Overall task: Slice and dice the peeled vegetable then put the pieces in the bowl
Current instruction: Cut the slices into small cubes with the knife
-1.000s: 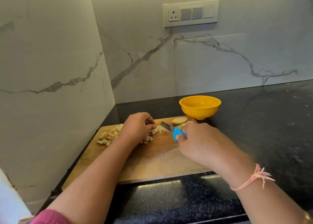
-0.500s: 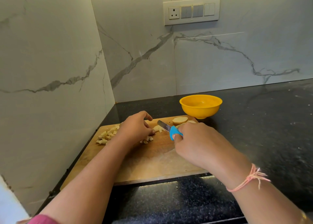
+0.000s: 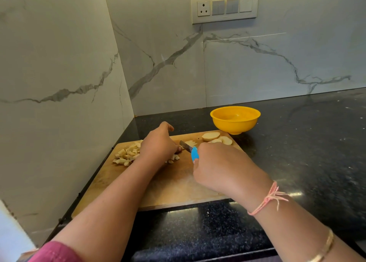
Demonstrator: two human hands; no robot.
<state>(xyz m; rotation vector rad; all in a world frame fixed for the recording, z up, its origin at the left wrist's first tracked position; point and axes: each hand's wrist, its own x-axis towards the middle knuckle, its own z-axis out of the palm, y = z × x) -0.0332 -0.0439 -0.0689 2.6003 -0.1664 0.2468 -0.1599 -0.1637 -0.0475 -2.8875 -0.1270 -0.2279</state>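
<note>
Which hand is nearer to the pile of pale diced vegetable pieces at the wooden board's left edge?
Left. The left hand is right beside the pile, on its right; the right hand, gripping the blue-handled knife, is farther right.

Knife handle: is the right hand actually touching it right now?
Touching. The head view shows the right hand curled round the blue knife handle, only its front end showing past the fingers.
</note>
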